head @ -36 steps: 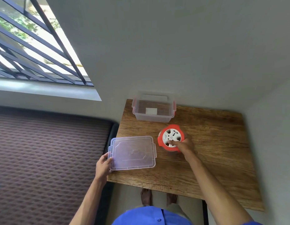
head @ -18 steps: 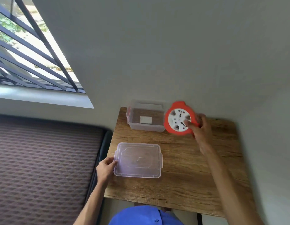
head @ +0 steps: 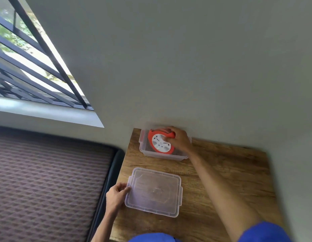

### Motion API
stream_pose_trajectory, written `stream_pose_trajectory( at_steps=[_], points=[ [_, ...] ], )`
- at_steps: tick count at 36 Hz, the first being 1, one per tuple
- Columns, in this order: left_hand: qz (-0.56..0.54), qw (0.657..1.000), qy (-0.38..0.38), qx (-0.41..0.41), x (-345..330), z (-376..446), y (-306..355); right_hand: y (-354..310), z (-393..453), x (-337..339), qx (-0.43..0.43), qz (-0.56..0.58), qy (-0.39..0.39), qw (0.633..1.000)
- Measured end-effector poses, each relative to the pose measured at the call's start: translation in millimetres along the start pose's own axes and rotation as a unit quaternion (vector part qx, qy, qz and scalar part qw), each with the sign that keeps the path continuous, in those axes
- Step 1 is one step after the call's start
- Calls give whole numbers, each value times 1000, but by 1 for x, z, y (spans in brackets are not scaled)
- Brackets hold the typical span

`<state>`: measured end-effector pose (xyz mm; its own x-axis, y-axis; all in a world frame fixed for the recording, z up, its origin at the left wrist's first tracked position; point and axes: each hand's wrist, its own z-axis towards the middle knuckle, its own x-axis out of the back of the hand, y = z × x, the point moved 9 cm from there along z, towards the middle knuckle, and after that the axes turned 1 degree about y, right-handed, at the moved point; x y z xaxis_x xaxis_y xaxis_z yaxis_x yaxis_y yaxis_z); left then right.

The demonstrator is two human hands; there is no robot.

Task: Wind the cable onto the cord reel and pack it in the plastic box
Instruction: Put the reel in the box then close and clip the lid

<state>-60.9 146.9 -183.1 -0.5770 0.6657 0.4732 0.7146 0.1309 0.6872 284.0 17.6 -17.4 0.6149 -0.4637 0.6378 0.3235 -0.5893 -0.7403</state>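
Note:
The orange cord reel with a white socket face sits tilted inside the clear plastic box at the table's far edge against the wall. My right hand grips the reel's orange handle from the right. The box's clear lid lies flat on the wooden table, nearer to me. My left hand pinches the lid's left edge. The cable itself is not visible apart from the reel.
A grey wall rises right behind the box. A dark patterned mattress lies left of the table, below a barred window. Bare wood shows on the table's right half.
My right hand lifted the reel off the table, carried it up and left, and lowered it into the box. My left hand stayed on the lid's edge.

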Motion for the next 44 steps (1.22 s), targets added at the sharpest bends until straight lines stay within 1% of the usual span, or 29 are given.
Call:
stream_pose_trajectory(
  at_steps=[5, 8, 10, 12, 13, 15, 17, 19, 20, 23, 25, 26, 28, 31, 33, 35, 38, 44],
  points=[
    [5, 1000, 3, 7, -1, 4, -3, 26, 9, -14, -52, 43, -9, 998],
    [4, 1000, 6, 11, -1, 3, -5, 36, 16, -17, -90, 61, -34, 994],
    [8, 1000, 6, 13, -1, 3, -4, 37, 21, -19, -99, 48, -53, 992],
    [5, 1000, 6, 14, -1, 4, -3, 33, 26, -21, -83, -9, -69, 994],
    [3, 1000, 5, 14, -1, 4, -3, 31, 27, -23, -69, -64, -80, 992],
    [0, 1000, 3, 15, -1, 5, -3, 29, 28, -27, -49, -172, -97, 979],
    [-4, 1000, -2, 15, -2, 4, -3, 27, 28, -28, -36, -257, -93, 961],
    [-8, 1000, -8, 14, -3, 4, -3, 23, 26, -27, -20, -350, -68, 934],
    [-10, 1000, -10, 14, -4, 3, -3, 21, 24, -25, -14, -382, -44, 923],
    [-16, 1000, -12, 17, -4, 3, -4, 6, 16, -16, 10, -429, 50, 902],
    [-19, 999, -17, 20, -4, 2, -3, -6, 9, -15, 44, -455, 74, 887],
    [-21, 999, -21, 22, -4, 1, -3, -9, 6, -16, 58, -456, 74, 885],
    [-27, 999, -28, 20, -4, -1, -2, -7, 1, -21, 75, -429, 51, 899],
    [-31, 999, -26, 16, -4, -4, 2, 6, -11, -31, 81, -392, -25, 916],
    [-32, 999, -31, 17, -4, -5, 4, 15, -22, -32, 69, -375, -49, 923],
    [-30, 999, -32, 19, -5, -7, 5, 21, -33, -31, 64, -358, -51, 930],
    [-28, 999, -32, 20, -3, -10, 7, 24, -50, -27, 76, -348, -34, 934],
    [-9, 999, -29, 12, -1, -16, 13, 36, -78, -27, 84, -375, -36, 922]
  ],
)
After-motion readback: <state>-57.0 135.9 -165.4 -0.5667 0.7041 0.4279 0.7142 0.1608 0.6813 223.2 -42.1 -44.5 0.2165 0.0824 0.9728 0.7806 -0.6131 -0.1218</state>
